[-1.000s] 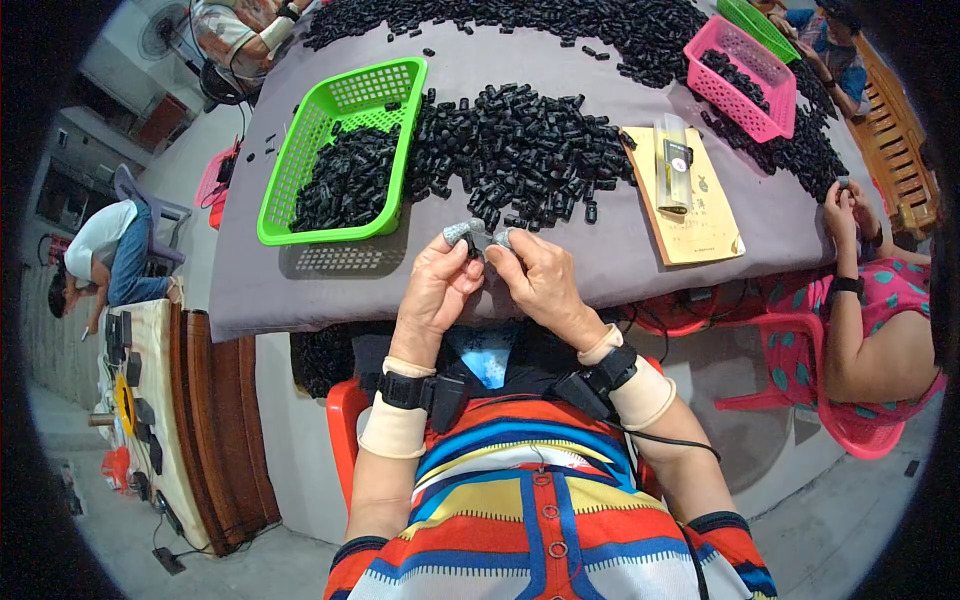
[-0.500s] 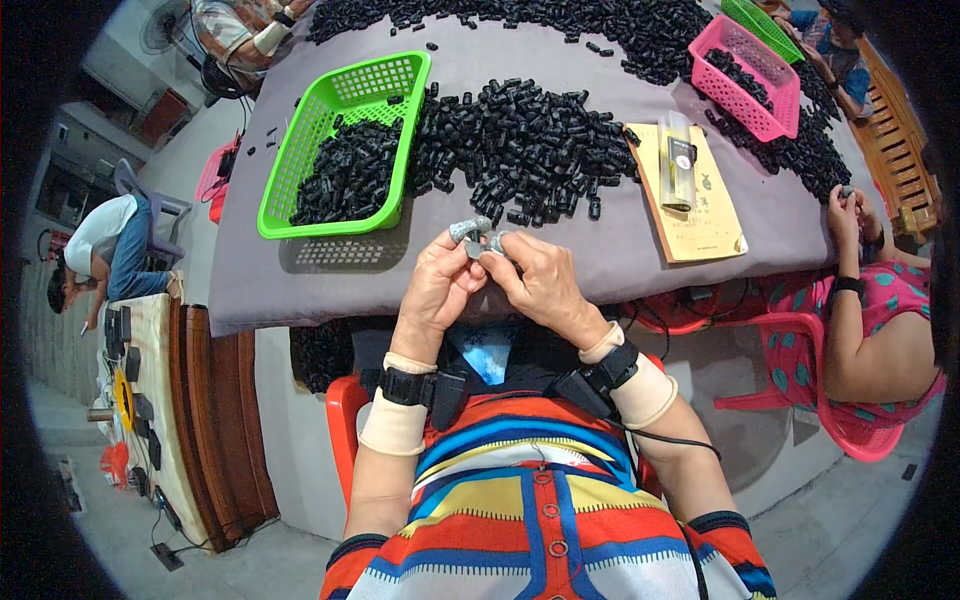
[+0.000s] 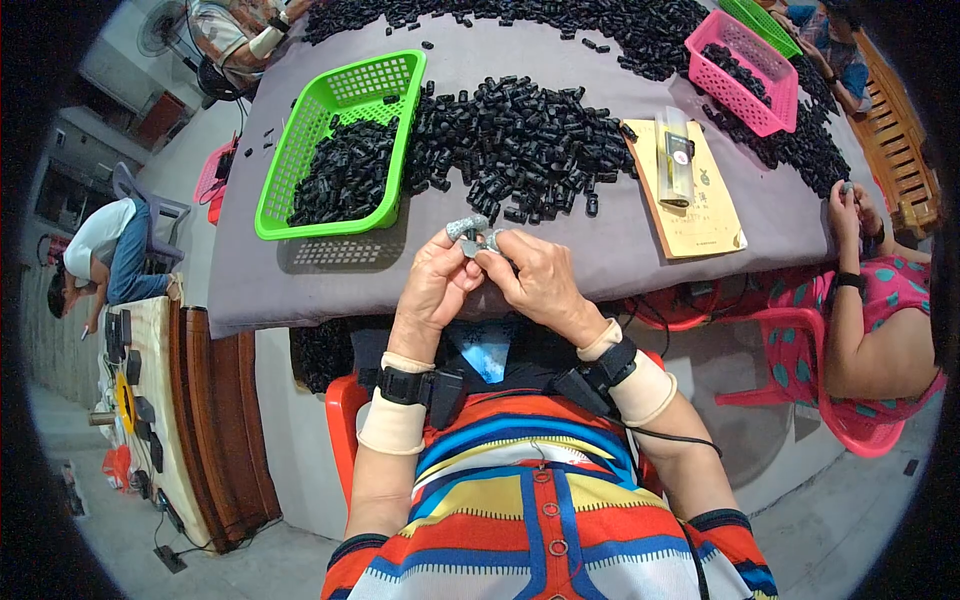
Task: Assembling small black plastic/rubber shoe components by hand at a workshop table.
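Note:
My left hand (image 3: 437,282) and my right hand (image 3: 535,277) meet just over the table's near edge. Grey wrappings cover some fingertips on both. Their fingers are closed together around a small dark piece (image 3: 474,239), mostly hidden by the fingertips, so its exact shape is unclear. Beyond my hands lies a heap of small black plastic cylindrical parts (image 3: 545,145). To its left a green plastic basket (image 3: 392,205) holds more of the same parts.
A yellow booklet (image 3: 700,225) with a clear plastic packet (image 3: 677,165) on it lies right of the heap. Farther right stands a pink basket (image 3: 730,95). More black parts spread along the far side. A co-worker's hands (image 3: 850,205) work at the right edge of the grey-covered table (image 3: 270,285).
Both hands stay together in nearly the same place. The fingertips shift very slightly around the small dark piece, and the view moves a little.

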`<state>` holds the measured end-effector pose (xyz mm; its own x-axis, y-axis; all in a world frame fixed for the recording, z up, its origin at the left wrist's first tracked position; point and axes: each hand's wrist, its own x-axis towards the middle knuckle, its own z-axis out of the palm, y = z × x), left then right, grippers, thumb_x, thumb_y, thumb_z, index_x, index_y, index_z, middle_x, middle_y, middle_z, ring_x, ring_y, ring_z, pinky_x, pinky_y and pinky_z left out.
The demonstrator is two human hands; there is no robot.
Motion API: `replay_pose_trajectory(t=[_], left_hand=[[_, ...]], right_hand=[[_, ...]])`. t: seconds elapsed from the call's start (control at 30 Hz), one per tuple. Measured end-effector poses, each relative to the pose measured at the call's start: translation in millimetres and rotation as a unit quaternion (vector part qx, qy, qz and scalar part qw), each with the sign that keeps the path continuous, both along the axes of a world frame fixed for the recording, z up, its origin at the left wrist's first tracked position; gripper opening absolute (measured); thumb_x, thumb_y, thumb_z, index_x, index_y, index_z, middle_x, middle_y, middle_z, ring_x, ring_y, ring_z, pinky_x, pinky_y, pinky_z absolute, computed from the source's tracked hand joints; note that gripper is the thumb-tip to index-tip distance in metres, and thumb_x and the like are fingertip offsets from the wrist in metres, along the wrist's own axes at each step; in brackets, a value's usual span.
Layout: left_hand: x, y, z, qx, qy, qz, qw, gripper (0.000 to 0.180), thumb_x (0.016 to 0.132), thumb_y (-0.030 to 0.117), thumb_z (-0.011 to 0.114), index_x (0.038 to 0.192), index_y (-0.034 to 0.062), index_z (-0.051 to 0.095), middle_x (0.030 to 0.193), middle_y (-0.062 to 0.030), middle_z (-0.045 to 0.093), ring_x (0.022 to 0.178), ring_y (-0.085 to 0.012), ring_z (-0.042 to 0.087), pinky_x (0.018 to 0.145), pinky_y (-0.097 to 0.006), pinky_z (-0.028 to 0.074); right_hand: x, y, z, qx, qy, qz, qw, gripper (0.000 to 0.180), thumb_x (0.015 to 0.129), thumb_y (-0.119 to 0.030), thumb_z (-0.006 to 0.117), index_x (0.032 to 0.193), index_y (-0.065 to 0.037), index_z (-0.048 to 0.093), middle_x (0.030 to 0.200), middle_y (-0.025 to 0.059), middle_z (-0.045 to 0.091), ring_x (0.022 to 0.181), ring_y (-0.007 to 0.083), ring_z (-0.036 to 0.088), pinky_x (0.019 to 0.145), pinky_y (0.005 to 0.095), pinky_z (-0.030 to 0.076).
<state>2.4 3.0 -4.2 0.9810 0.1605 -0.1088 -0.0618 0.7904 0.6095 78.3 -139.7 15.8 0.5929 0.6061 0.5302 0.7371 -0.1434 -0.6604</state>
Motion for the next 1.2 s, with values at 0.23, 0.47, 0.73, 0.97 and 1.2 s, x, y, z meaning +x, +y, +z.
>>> replay_pose_trajectory(t=[0.23,0.47,0.73,0.97,1.2], left_hand=[[0.7,-1.7,2.1,0.002,-0.002,0.001,1.000,0.020,0.088,0.005,0.053,0.107,0.0002,0.055,0.089,-0.0073,0.061,0.068,-0.0101,0.055,0.057,-0.020,0.045],[0.7,-0.7,2.1,-0.005,-0.008,-0.006,1.000,0.020,0.087,0.004,0.053,0.107,0.0002,0.055,0.088,-0.0069,0.061,0.067,-0.0095,0.054,0.055,-0.020,0.045],[2.1,-3.7,6.1,0.006,0.011,0.010,1.000,0.019,0.087,0.004,0.053,0.105,-0.0001,0.056,0.087,-0.0065,0.060,0.064,-0.0090,0.052,0.055,-0.020,0.045],[2.4,0.6,5.6,0.007,0.002,-0.007,1.000,0.018,0.087,0.004,0.053,0.104,-0.0001,0.056,0.086,-0.0058,0.060,0.062,-0.0082,0.051,0.053,-0.020,0.043],[2.0,-1.0,2.4,0.034,0.024,0.000,0.999,0.018,0.087,0.004,0.051,0.104,0.0005,0.055,0.085,-0.0052,0.059,0.061,-0.0082,0.051,0.052,-0.021,0.043]], right_hand=[[0.9,-0.1,-1.0,0.002,-0.005,0.003,1.000,0.024,0.082,-0.025,0.058,0.069,-0.006,0.051,0.062,0.0109,0.053,0.055,0.0316,0.055,0.046,0.0410,0.040],[-0.9,0.8,0.1,-0.006,-0.001,-0.008,1.000,0.024,0.082,-0.025,0.058,0.069,-0.006,0.051,0.062,0.0107,0.053,0.055,0.0314,0.055,0.046,0.0411,0.041],[-0.4,2.9,-1.7,-0.006,-0.012,-0.011,1.000,0.023,0.082,-0.025,0.058,0.070,-0.007,0.051,0.061,0.0102,0.054,0.054,0.0310,0.056,0.045,0.0411,0.041],[-1.9,5.5,-1.6,-0.012,-0.010,-0.021,1.000,0.024,0.082,-0.026,0.059,0.068,-0.008,0.051,0.061,0.0099,0.054,0.054,0.0305,0.056,0.044,0.0409,0.041],[-0.3,7.0,0.8,0.004,0.003,-0.029,1.000,0.023,0.082,-0.025,0.058,0.069,-0.007,0.052,0.063,0.0101,0.056,0.055,0.0305,0.056,0.045,0.0405,0.041]])
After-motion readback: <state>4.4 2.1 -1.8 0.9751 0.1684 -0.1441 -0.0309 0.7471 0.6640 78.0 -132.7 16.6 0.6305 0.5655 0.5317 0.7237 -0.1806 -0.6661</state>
